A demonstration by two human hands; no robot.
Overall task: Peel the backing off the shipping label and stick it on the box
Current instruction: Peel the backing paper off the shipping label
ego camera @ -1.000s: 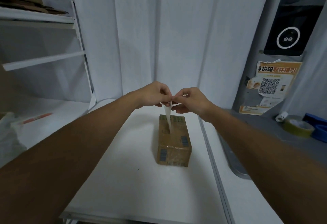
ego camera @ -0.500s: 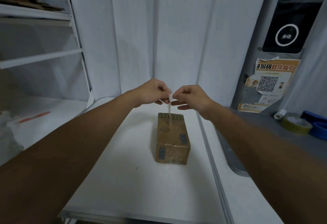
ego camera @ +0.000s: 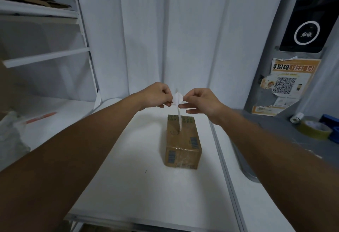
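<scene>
I have the shipping label (ego camera: 178, 101) pinched at its top edge between both hands, held up over the far end of the box (ego camera: 181, 140), which sits on the white counter (ego camera: 128, 176). To peel well I'd draw the two layers apart slowly and evenly, keeping the sticky face off my skin. My left hand (ego camera: 156, 95) and right hand (ego camera: 200, 99) meet at mid-height with forearms stretched forward, thumb and forefinger pressed on the paper and the right hand's other fingers (ego camera: 190, 111) loosely extended. Seen edge-on, the strip may be partly split, but I cannot be sure.
</scene>
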